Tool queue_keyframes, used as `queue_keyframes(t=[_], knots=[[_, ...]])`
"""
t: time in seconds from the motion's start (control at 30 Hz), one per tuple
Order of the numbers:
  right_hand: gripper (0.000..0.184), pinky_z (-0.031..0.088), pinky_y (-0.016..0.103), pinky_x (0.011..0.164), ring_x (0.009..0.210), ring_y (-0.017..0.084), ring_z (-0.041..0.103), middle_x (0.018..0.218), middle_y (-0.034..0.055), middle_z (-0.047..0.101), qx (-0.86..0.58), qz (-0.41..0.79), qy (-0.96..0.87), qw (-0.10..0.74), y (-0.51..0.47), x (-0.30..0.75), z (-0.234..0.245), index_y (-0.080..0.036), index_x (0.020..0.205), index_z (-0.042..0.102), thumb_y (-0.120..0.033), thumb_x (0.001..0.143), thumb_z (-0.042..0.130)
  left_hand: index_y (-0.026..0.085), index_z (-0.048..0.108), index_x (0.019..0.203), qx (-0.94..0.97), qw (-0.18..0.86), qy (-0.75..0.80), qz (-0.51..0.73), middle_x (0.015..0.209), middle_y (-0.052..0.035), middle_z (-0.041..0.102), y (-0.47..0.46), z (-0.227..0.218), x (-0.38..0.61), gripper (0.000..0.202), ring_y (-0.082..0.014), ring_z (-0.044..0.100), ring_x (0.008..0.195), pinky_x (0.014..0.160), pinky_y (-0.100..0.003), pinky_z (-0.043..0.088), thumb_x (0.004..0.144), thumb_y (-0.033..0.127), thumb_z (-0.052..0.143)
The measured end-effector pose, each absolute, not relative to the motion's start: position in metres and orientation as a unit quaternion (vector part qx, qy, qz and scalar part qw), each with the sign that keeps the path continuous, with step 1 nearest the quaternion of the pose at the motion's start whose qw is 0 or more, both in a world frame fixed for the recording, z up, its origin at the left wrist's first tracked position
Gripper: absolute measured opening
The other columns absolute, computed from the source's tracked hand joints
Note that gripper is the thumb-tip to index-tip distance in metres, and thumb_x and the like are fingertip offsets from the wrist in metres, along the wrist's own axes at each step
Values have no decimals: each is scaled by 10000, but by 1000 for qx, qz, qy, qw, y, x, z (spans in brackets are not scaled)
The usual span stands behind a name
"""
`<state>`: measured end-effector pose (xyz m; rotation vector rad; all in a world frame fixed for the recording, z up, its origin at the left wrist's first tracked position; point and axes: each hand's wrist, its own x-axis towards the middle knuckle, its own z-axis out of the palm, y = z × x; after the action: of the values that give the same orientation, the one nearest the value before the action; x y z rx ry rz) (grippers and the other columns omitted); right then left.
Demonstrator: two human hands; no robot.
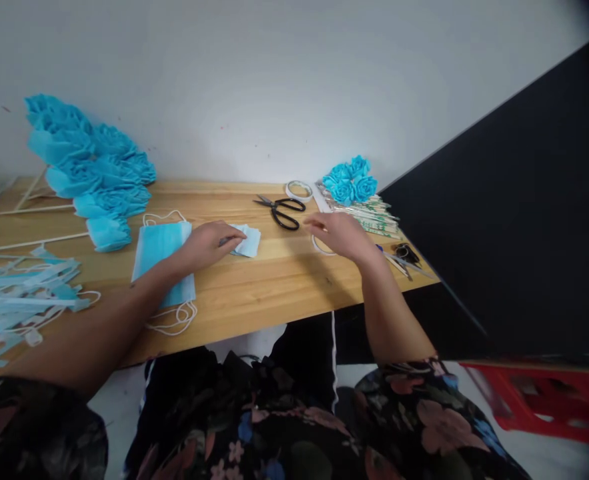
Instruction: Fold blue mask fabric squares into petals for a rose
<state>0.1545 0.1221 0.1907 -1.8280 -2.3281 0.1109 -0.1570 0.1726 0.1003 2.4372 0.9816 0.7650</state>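
My left hand [211,241] is over the left edge of a small stack of pale blue and white cut sheets [248,243], fingers stretched out and touching or just above it. A blue face mask [163,243] with white ear loops lies under my left wrist. My right hand [338,233] hovers over the table, fingers loosely bent and apart, with no object visible in them. Below it, a thin white ring [323,248] is partly hidden. Black-handled scissors [280,209] lie with blades parted between my hands, nearer the right one. A white tape roll [299,191] lies behind them.
Blue fabric flowers [97,167] on sticks are heaped at the left, behind cut blue strips and loops [29,293]. More blue flowers [350,180] rest by packaged sticks [374,217] at the right. Small tools [407,255] lie near the right table edge. A red stool [549,400] stands below.
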Motion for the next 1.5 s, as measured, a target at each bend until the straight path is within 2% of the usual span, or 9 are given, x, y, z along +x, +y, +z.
queue_keyframes(t=[0.13, 0.33, 0.47, 0.53, 0.63, 0.73, 0.9, 1.17, 1.5], knots=[[142, 406, 287, 760, 912, 219, 654, 1018, 97, 744, -635, 37, -772, -2, 94, 184, 158, -176, 941, 718, -232, 946, 588, 204, 796, 1036, 853, 232, 372, 282, 1043, -90, 811, 168, 104, -155, 358, -242, 734, 916, 832, -367, 548, 939, 413, 522], [137, 421, 293, 768, 882, 220, 651, 925, 77, 737, -635, 108, -758, 100, 85, 171, 153, -191, 920, 665, -244, 968, 548, 194, 778, 1123, 781, 302, 385, 388, 1110, -106, 797, 161, 114, -151, 354, -234, 721, 967, 840, -356, 563, 923, 407, 579], [158, 450, 287, 788, 852, 190, 658, 903, 27, 732, -495, 242, -810, 201, 97, 139, 177, -206, 903, 649, -326, 964, 566, 218, 604, 1439, 719, 400, 352, 446, 1292, -134, 727, 153, 126, -147, 550, -146, 681, 737, 595, -261, 512, 910, 368, 618], [166, 459, 290, 804, 862, 184, 661, 903, 23, 735, -448, 266, -823, 227, 107, 121, 185, -206, 910, 655, -339, 966, 572, 227, 575, 1468, 707, 441, 331, 443, 1280, -142, 727, 149, 130, -147, 583, -116, 647, 649, 538, -242, 472, 903, 358, 634], [138, 453, 298, 800, 857, 180, 649, 907, 26, 740, -414, 245, -842, 242, 123, 100, 189, -203, 905, 672, -305, 955, 594, 192, 711, 1292, 713, 463, 330, 410, 986, -96, 781, 148, 131, -147, 437, -117, 616, 600, 514, -234, 451, 894, 358, 640], [149, 464, 317, 804, 853, 188, 649, 904, 35, 739, -391, 234, -855, 249, 139, 88, 188, -197, 907, 692, -301, 959, 599, 166, 790, 1062, 714, 459, 342, 404, 693, -35, 691, 152, 127, -147, 315, -127, 580, 564, 501, -240, 445, 875, 382, 656], [214, 491, 375, 965, 1058, 228, 679, 1108, 81, 757, -411, 194, -831, 319, 166, 94, 178, -191, 1072, 730, -309, 964, 588, 169, 734, 824, 661, 488, 363, 439, 606, -4, 620, 159, 123, -149, 215, -115, 555, 540, 506, -238, 440, 836, 381, 703], [429, 486, 423, 1037, 1250, 338, 634, 1370, 197, 671, -606, 28, -793, 60, 189, 127, 138, -116, 1387, 623, -255, 994, 520, 171, 659, 716, 581, 537, 359, 495, 616, -14, 649, 167, 123, -153, 251, -118, 597, 567, 577, -249, 484, 828, 383, 733], [403, 451, 422, 1088, 1309, 321, 573, 1369, 185, 659, -592, -20, -804, 62, 194, 123, 131, -138, 1371, 631, -254, 1003, 517, 142, 678, 832, 519, 586, 337, 524, 775, -55, 691, 168, 121, -152, 375, -132, 648, 637, 609, -266, 512, 883, 513, 696]])
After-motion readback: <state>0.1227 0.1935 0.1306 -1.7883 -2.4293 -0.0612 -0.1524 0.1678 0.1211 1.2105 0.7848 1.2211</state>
